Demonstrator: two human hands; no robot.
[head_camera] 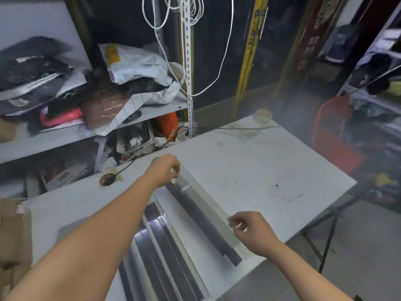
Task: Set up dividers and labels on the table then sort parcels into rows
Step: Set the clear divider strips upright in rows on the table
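Head camera looks down at one long clear divider, held just above the white table, slanting from the far left toward the near right edge. The left hand curls its fingers around the far end. The right hand pinches the near end between thumb and fingers. So there are two hands and both are gripping the same divider. The fingertips of the left hand are hidden behind the hand, and the divider is see-through, so its edges are hard to follow. Under it and nearer the person lie the other dividers, flat on the table in an overlapping pile. They look dark and shiny, there are at least three, and the bottom of the picture cuts them off, so a true count is not possible. One roll of tape sits at the far corner of the table. One round hole near the left edge has a black cable going into it. Behind the table a shelf holds a heap of parcels, piled on each other, too mixed up to count. Brown cardboard is cut off at the left. On the right a red thing is too blurry to name.
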